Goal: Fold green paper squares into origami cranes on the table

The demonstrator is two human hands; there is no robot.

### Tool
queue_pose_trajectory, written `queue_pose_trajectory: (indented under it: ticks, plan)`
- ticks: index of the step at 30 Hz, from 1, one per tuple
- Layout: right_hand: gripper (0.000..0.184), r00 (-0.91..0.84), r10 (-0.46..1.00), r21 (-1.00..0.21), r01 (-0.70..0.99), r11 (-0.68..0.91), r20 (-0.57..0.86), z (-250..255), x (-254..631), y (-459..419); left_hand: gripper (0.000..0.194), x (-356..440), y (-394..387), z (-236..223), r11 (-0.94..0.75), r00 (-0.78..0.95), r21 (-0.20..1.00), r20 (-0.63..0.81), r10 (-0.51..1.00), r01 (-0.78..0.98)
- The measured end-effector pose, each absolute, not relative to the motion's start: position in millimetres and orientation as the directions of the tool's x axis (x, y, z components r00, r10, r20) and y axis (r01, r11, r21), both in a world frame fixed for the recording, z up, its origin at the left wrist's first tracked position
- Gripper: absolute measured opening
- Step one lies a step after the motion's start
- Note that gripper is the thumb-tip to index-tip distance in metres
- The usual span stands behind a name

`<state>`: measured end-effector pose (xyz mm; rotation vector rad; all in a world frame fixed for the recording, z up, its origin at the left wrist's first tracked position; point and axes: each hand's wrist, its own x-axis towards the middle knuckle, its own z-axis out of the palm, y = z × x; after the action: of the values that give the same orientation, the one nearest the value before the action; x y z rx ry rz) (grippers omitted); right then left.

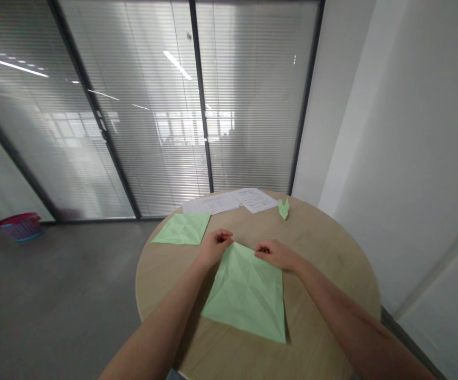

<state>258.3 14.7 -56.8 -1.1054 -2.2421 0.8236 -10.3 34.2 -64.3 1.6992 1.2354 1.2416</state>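
Seemingly to hold the creased green sheet [245,295] spread, I have the left hand [215,246] pinching its far-left corner and the right hand [276,254] its far edge, fingers curled closed.

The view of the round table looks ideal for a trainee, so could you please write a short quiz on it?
1. True or false: the left hand and the right hand both touch the nearer green sheet.
2. Where is the basket?
A) On the floor, left of the table
B) On the table
C) In the right hand
3. What sits just right of the white papers, near the far edge of the table?

Key:
1. True; the fingers of both hands are at its far edge.
2. A.
3. A small folded green paper.
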Motion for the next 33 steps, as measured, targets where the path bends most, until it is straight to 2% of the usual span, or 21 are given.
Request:
queue_pose_trajectory:
  ticks: [4, 8, 12, 17, 22, 28, 33]
  plan:
    - [0.016, -0.533, 0.827, -0.697, 0.526, 0.488, 0.178, -59.2, 260.2, 17.6, 0.04, -11.2, 36.2, -64.2, -0.259, 0.058, 0.933, 0.253, 0.966, 0.249]
    - [0.016, -0.501, 0.844, -0.698, 0.536, 0.475, 0.19, -62.3, 265.6, 22.0, 0.051, -9.1, 27.6, -58.7, -0.186, 0.119, 0.951, 0.161, 0.98, 0.247]
    - [0.017, -0.464, 0.863, -0.704, 0.543, 0.457, 0.201, -64.3, 272.5, 26.0, 0.049, -7.6, 16.9, -52.5, -0.106, 0.195, 0.944, 0.045, 0.98, 0.313]
    - [0.022, -0.437, 0.874, -0.704, 0.551, 0.448, 0.214, -60.6, 273.1, 24.7, 0.05, -7.2, 13.3, -47.8, -0.101, 0.179, 0.919, 0.034, 0.983, 0.381]
    - [0.03, -0.462, 0.858, -0.706, 0.529, 0.471, 0.226, -52.0, 261.3, 14.4, 0.049, 0.7, 6.7, -46.9, -0.107, 0.259, 0.902, -0.005, 0.966, 0.417]
    - [0.026, -0.464, 0.858, -0.689, 0.547, 0.475, 0.222, -52.6, 253.8, 12.2, 0.048, 5.9, -1.0, -40.6, -0.11, 0.34, 0.883, -0.058, 0.939, 0.456]
    - [0.027, -0.391, 0.877, -0.658, 0.587, 0.472, 0.28, -50.8, 262.0, 17.1, 0.047, 3.5, -4.9, -32.9, -0.082, 0.382, 0.884, -0.113, 0.917, 0.459]
